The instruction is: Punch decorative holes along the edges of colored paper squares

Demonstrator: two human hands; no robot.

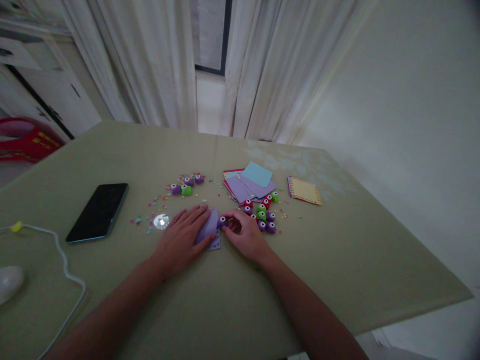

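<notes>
My left hand (183,235) lies flat with fingers stretched out on a purple paper card (210,231) on the table. My right hand (245,235) is closed round a small purple paper punch (223,221) set at the card's right edge. Just right of that hand sits a cluster of several small punches (264,215), purple, green and red. Another small group of punches (185,186) lies farther back to the left.
A stack of coloured paper sheets (249,184) and a yellow bordered card (304,190) lie behind the punches. A black phone (98,211), a shiny disc (161,221), scattered paper bits, a white cable (62,255) and a white mouse (9,282) are on the left. Curtains hang behind the olive table (337,260).
</notes>
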